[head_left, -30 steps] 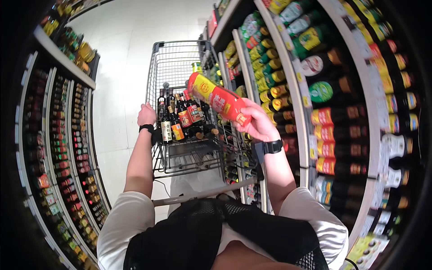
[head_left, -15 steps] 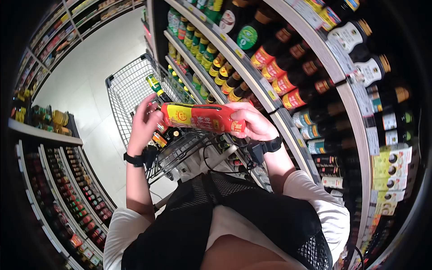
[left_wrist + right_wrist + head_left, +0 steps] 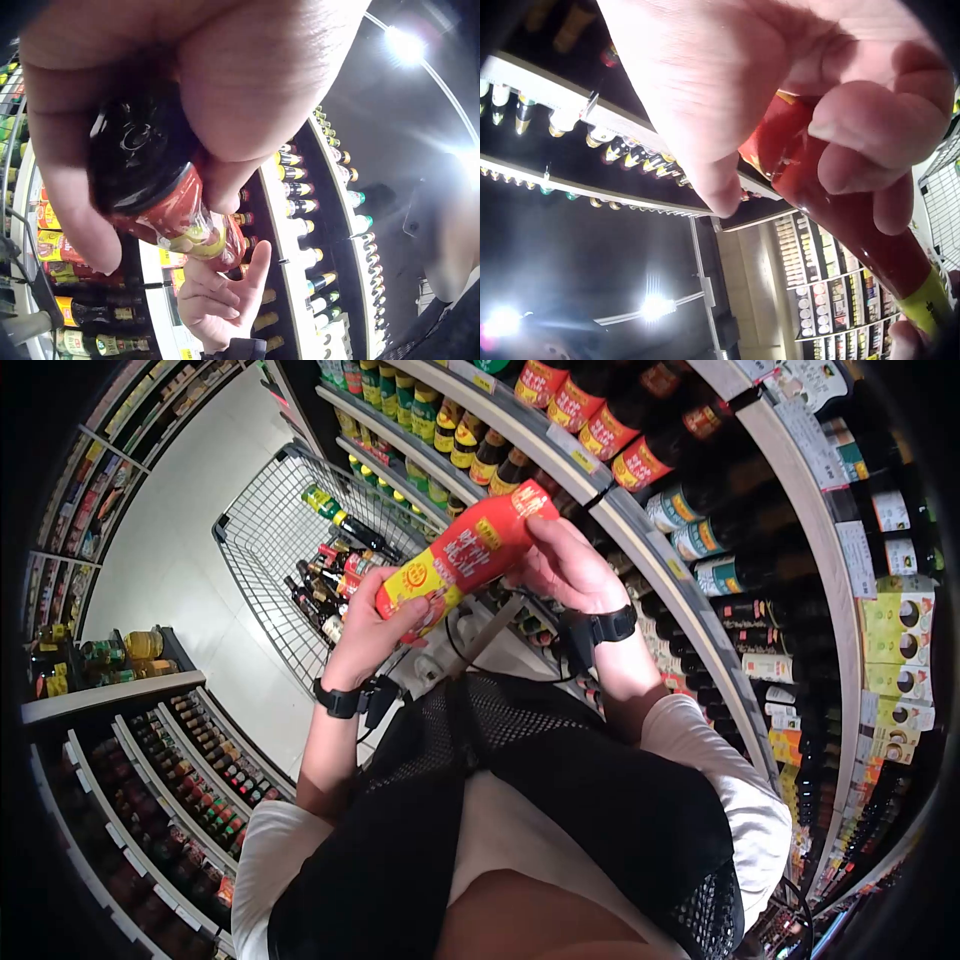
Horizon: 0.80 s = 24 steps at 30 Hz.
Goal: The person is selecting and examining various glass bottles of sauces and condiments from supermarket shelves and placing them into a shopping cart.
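Note:
A red bottle with a yellow label band (image 3: 465, 553) is held slantwise between both hands in the head view. My left hand (image 3: 368, 628) grips its lower-left, yellow end, the thumb lying across the label. At the upper-right end my right hand (image 3: 575, 568) holds it between thumb and fingers. The left wrist view has the bottle's black cap (image 3: 142, 146) between the left thumb and fingers. In the right wrist view the fingers (image 3: 870, 135) curl beside the red surface (image 3: 840, 217).
Beyond the left hand stands a wire cart (image 3: 262, 550) with several bottles, one green-labelled (image 3: 320, 502). Shelves of bottles (image 3: 640, 455) rise close on the right. More shelving (image 3: 110, 700) runs along the left, across a pale floor (image 3: 175, 540).
My left hand has left the cart's side and taken hold of the bottle's yellow end. The bottle has swung so its right-hand end is raised. The cart appears farther left in view.

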Available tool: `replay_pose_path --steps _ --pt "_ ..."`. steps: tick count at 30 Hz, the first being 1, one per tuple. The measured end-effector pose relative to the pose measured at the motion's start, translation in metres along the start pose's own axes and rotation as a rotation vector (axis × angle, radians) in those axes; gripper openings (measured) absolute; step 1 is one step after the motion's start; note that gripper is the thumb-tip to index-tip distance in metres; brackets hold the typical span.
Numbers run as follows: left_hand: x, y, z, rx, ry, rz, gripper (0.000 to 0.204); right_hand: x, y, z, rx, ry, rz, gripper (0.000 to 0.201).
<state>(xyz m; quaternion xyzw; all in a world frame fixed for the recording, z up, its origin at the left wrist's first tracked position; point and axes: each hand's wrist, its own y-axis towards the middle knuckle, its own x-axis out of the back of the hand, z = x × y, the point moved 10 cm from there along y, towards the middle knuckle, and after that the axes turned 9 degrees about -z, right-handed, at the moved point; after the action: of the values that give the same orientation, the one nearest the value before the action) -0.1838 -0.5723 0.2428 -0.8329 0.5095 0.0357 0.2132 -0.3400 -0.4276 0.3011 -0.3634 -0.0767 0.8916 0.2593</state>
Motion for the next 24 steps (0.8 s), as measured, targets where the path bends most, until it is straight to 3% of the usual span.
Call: replay_pose_path --steps 1,4,11,13,17,24 --pt "-0.005 -0.002 -0.002 -0.013 0.046 -0.023 0.036 -0.005 -0.005 0.006 0.059 -0.082 -0.206 0.037" --pt "-0.015 -0.005 0.000 0.010 0.013 -0.030 0.043 -0.005 -0.013 0.010 0.117 -0.180 -0.320 0.031" --pt "-0.029 -0.004 0.005 0.010 0.065 -0.014 0.043 0.010 -0.022 0.009 0.153 -0.352 -0.344 0.027" --pt "-0.033 -0.004 0.008 0.001 0.082 0.003 0.045 0.019 -0.028 0.008 0.117 -0.367 -0.501 0.026" --pt "-0.039 -0.003 0.012 0.035 0.109 -0.009 0.048 0.019 -0.033 0.011 0.168 -0.299 -0.526 0.026" --pt "-0.044 0.000 0.008 -0.089 0.225 0.074 0.064 0.031 -0.032 0.004 0.180 -0.251 -0.504 0.024"
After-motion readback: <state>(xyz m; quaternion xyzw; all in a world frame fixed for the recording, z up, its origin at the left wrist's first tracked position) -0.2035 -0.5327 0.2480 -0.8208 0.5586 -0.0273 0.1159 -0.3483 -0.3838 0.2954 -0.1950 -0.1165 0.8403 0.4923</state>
